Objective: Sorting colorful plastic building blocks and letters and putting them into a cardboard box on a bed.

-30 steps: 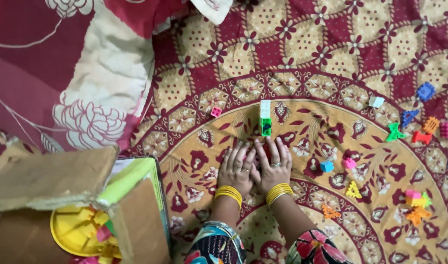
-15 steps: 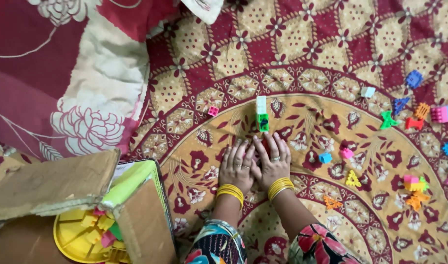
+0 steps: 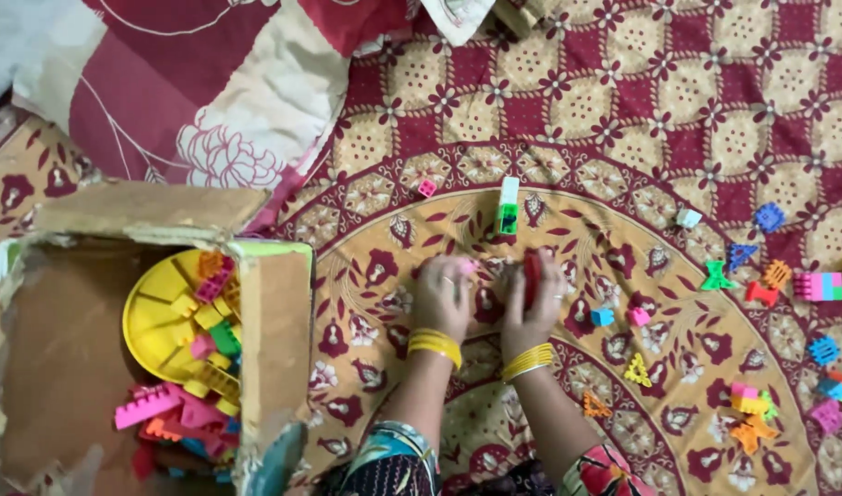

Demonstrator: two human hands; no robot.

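My left hand (image 3: pixel 442 296) rests low on the patterned bedsheet (image 3: pixel 623 110), its fingers pinched on a small pink toy block (image 3: pixel 468 267). Close beside it, my right hand (image 3: pixel 534 292) is closed around a red block (image 3: pixel 531 277). Both wrists wear yellow bangles. Just beyond the hands stands a white and green block stack (image 3: pixel 508 205), apart from my fingers. A small pink block (image 3: pixel 427 187) lies to its left.
An open cardboard box (image 3: pixel 274 340) at the left holds a yellow tray (image 3: pixel 150 317) and several coloured blocks. Loose plastic blocks lie scattered at the right, among them a pink stacked piece (image 3: pixel 819 286) and a yellow triangle (image 3: pixel 638 371). A red floral blanket (image 3: pixel 200 92) covers the upper left.
The view has shifted, so the box shows more fully. My hands, flat on the sheet before, have curled and each picked up a block.
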